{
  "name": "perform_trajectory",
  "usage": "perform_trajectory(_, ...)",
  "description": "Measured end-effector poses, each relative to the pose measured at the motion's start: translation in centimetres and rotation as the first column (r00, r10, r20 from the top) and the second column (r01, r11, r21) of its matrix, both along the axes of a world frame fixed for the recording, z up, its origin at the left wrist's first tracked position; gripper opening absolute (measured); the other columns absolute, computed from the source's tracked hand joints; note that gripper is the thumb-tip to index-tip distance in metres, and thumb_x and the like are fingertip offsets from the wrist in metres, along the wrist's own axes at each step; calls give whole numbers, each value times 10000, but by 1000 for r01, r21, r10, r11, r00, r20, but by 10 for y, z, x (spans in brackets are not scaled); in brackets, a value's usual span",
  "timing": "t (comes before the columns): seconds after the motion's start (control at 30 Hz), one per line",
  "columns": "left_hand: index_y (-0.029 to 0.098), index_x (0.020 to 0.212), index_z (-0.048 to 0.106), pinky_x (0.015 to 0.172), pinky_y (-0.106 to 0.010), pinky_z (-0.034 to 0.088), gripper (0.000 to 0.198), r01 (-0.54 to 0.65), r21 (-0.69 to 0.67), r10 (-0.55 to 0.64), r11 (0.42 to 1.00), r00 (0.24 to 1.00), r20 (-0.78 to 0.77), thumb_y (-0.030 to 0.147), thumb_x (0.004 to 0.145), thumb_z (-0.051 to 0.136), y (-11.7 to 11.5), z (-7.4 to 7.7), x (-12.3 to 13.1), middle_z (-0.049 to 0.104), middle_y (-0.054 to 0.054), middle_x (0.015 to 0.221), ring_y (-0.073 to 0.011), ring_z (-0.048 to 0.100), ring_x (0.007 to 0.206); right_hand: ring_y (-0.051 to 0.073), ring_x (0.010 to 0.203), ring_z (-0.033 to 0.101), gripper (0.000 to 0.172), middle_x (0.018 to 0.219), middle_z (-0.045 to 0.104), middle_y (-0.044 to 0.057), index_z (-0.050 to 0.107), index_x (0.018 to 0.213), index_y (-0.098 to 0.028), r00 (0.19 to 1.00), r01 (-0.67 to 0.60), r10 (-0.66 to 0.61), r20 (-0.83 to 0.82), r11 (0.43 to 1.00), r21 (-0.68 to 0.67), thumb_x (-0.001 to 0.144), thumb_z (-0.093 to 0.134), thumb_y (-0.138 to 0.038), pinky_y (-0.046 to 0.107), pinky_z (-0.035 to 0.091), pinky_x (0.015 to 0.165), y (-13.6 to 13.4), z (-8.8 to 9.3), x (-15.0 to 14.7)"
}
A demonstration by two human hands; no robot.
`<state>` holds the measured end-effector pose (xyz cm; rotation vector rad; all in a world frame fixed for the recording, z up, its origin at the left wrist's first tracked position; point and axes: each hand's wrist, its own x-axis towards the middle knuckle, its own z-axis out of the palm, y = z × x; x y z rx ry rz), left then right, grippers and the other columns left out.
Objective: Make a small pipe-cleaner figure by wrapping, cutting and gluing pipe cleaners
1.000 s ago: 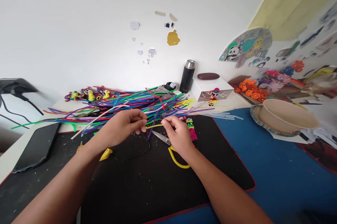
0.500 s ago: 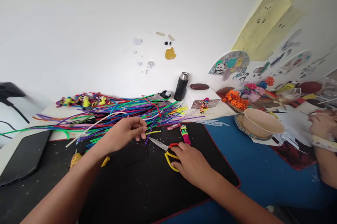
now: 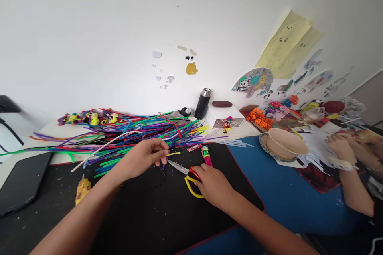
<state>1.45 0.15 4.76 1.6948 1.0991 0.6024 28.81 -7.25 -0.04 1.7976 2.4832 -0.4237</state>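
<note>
My right hand (image 3: pixel 214 183) is closed around the handles of a pair of scissors (image 3: pixel 179 168). The yellow loop hangs below my fingers, and the blades point left at my other hand. My left hand (image 3: pixel 151 155) is closed in a pinch just beyond the blade tips; what its fingertips hold is too small to make out. Close to those fingertips are a short yellow pipe cleaner (image 3: pixel 174 154) and the end of a purple one (image 3: pixel 163 167). A small doll-like figure with a magenta body (image 3: pixel 206 155) lies behind my right hand, on the black mat (image 3: pixel 167 223).
A heap of coloured pipe cleaners (image 3: pixel 143 127) spreads behind my hands. A black flask (image 3: pixel 202 104) and a white box (image 3: pixel 224 113) stand against the wall. A black tablet (image 3: pixel 24 181) lies left. Right are a bowl (image 3: pixel 287 143) and another person's hands (image 3: pixel 341 147).
My right hand has closed more firmly on the scissors handles. The upright purple pipe cleaner by my left fingertips shows less now. The camera view has shifted slightly.
</note>
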Motion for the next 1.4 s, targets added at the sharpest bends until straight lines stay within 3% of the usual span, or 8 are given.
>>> perform_trajectory(0.17,223,880,643,692,-321,507,251,38,-20,-37,999,999,6,473,903,651,-3,-4,7,762,-20,766,-203,654,677,287,966,742,337,1136,756,121,720,1269,-172,999,14,-17,-45,999,-48,938,693,-225,352,524,821,-1,5,-5)
perform_trajectory(0.3,213,912,647,672,-326,507,239,40,-16,-40,999,999,11,451,901,645,-4,-8,9,778,-38,781,-207,661,674,188,751,671,316,841,713,3,739,1142,-211,944,98,-148,-295,979,-178,827,730,-186,270,447,660,-7,5,-2)
perform_trajectory(0.4,213,913,643,660,-326,517,235,61,-32,-60,998,998,24,448,902,637,-5,-13,10,796,-49,785,-203,667,655,143,681,608,322,796,649,-26,706,1158,-204,783,166,-362,-506,905,-391,836,704,-211,231,437,597,-12,-2,6)
perform_trajectory(0.53,217,912,631,647,-319,511,215,41,-47,-40,998,999,26,431,906,639,-4,-20,12,805,-55,794,-200,667,653,89,451,480,576,791,668,-32,575,1398,-226,515,78,-663,-544,668,-740,916,694,-517,194,288,411,-22,-13,15)
perform_trajectory(0.77,215,909,633,645,-307,491,208,-5,-69,9,998,999,52,422,911,642,3,-23,9,799,-45,796,-190,662,649,48,383,403,785,627,587,-53,641,1279,-140,302,-143,-725,-619,608,-781,787,847,-716,180,266,398,-37,-25,14)
perform_trajectory(1.03,211,897,634,658,-304,484,286,-117,-75,121,990,991,57,494,931,645,10,-15,2,725,-6,723,-173,604,622,172,591,715,687,743,682,11,628,1214,-173,100,-274,-646,-757,713,-645,882,739,-763,222,452,510,-16,-24,-13)
perform_trajectory(1.27,202,956,643,639,-297,474,342,-153,-81,159,985,985,69,542,923,659,13,-22,1,691,2,699,-174,586,626,313,950,818,875,1015,797,149,630,1262,-178,23,-336,-611,-791,741,-582,820,612,-933,395,589,821,-5,-32,-28)
perform_trajectory(1.4,210,934,639,631,-297,477,357,-152,-90,157,984,987,46,566,922,632,12,-22,1,682,7,684,-180,585,624,251,705,801,801,913,774,116,658,1149,-159,91,-285,-591,-802,756,-589,841,637,-898,312,557,644,-3,-37,-32)
